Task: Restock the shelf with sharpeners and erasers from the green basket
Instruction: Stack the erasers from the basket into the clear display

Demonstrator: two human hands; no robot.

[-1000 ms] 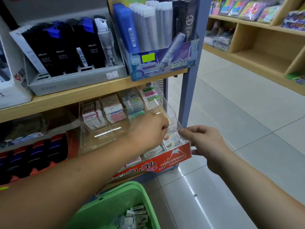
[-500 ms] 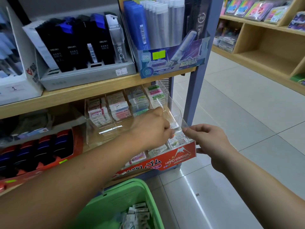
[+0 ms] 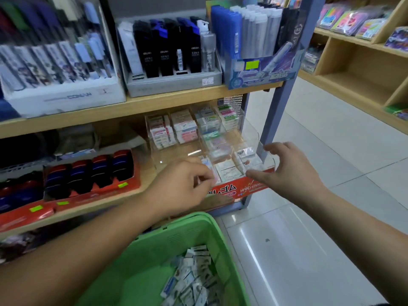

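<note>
Presently: left hand (image 3: 183, 186) curled at acrylic organiser (image 3: 251, 131), hold uncertain; right hand (image 3: 284, 171) spread open at its corner; green basket (image 3: 198, 219) below, holding erasers (image 3: 194, 277).

Bright, even indoor light falls from above. A pale glare streak crosses the glossy floor tiles (image 3: 260, 246) at near right, and small highlights glint on the clear acrylic organiser (image 3: 251, 131). The far-left recess of the lower shelf (image 3: 110, 202) lies in shadow. The pen boxes (image 3: 50, 62) at far left are smeared with blur. Straight lines bow toward the frame edges.
</note>
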